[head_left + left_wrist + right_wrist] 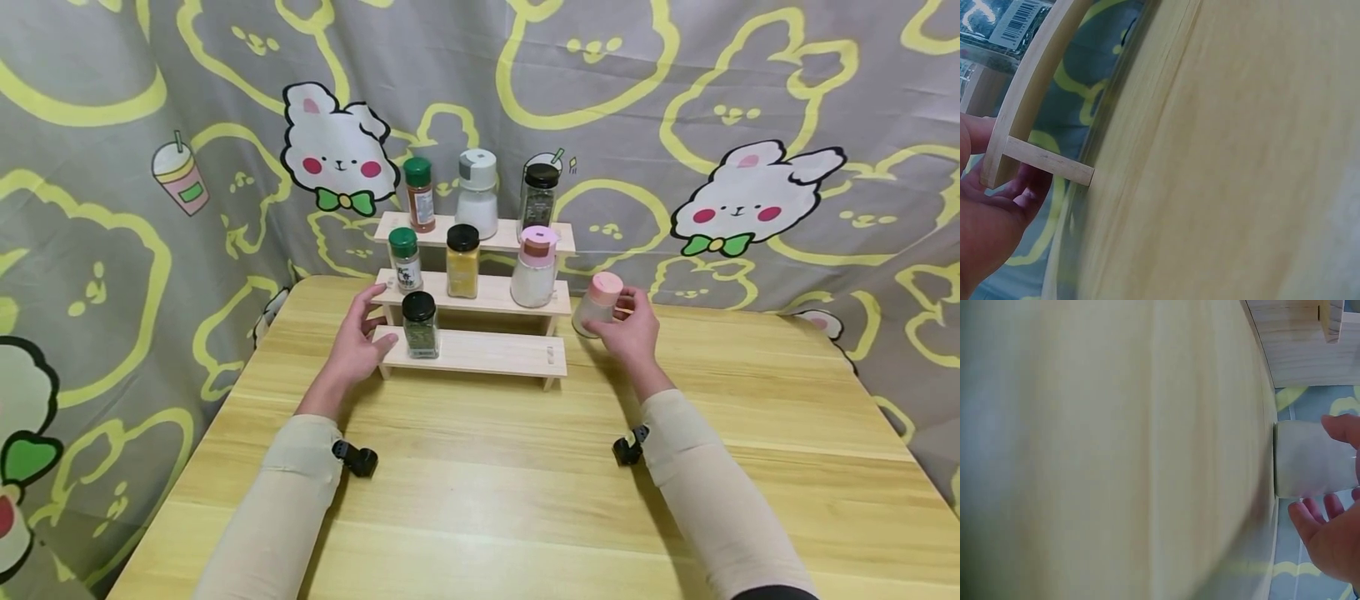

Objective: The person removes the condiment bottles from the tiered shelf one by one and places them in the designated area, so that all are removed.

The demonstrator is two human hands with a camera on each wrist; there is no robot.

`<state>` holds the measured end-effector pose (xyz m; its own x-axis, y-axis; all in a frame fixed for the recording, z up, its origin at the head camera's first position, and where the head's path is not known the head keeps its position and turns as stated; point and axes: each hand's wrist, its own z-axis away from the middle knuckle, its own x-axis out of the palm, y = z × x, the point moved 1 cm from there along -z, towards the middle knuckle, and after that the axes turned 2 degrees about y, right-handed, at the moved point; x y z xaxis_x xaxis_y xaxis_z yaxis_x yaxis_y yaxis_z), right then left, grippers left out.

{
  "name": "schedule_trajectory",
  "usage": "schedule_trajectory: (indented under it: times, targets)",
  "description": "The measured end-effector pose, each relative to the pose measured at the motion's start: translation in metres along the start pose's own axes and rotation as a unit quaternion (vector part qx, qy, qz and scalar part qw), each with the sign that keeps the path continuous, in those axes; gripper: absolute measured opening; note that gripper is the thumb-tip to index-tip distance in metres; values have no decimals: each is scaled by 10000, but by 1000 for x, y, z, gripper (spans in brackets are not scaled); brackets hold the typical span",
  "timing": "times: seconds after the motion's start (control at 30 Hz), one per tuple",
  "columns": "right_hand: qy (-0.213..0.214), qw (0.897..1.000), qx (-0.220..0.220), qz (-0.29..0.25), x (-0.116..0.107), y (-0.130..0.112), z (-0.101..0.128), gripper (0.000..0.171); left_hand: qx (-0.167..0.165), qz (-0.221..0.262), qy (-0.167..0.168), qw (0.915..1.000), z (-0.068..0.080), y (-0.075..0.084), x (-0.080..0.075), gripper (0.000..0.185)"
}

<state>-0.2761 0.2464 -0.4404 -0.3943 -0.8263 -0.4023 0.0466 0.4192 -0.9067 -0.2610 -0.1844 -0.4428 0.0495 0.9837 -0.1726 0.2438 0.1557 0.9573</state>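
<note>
A three-step pale wooden spice rack [495, 353] stands at the back of the table. My left hand [355, 354] holds the left end of its lowest step; in the left wrist view, thumb and fingers lie on either side of the board [1030, 81]. Near that thumb, a black-capped glass jar of dark green flakes [422, 329] stands on the same step. To the right of the rack, my right hand [633, 332] grips a pink-lidded seasoning jar [592, 314]. The right wrist view shows the jar's pale body [1310, 459] standing at the tabletop between thumb and fingers.
On the middle step stand a green-capped jar [406, 268], a black-capped yellow spice jar [462, 271] and another pink-lidded jar [533, 283]. The top step holds a green-capped red spice jar [422, 204], a white-lidded jar [477, 208] and a black-capped jar [538, 204]. A patterned curtain [450, 50] hangs behind.
</note>
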Motion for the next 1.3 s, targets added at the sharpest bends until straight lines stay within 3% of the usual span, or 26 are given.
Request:
schedule_trajectory:
  times: [0.3,0.53,1.3]
  targets:
    - [-22,10000,46,38,-5,3,9,75,-93,192,-148,9997,7,23,2,79]
    - [-107,9998,144,96,-12,0,20,78,-68,214,-77,9997,0,1,2,83]
    - [-314,9986,-332,-270,-15,-24,69,72,-137,41,-69,9999,-1,-2,0,83]
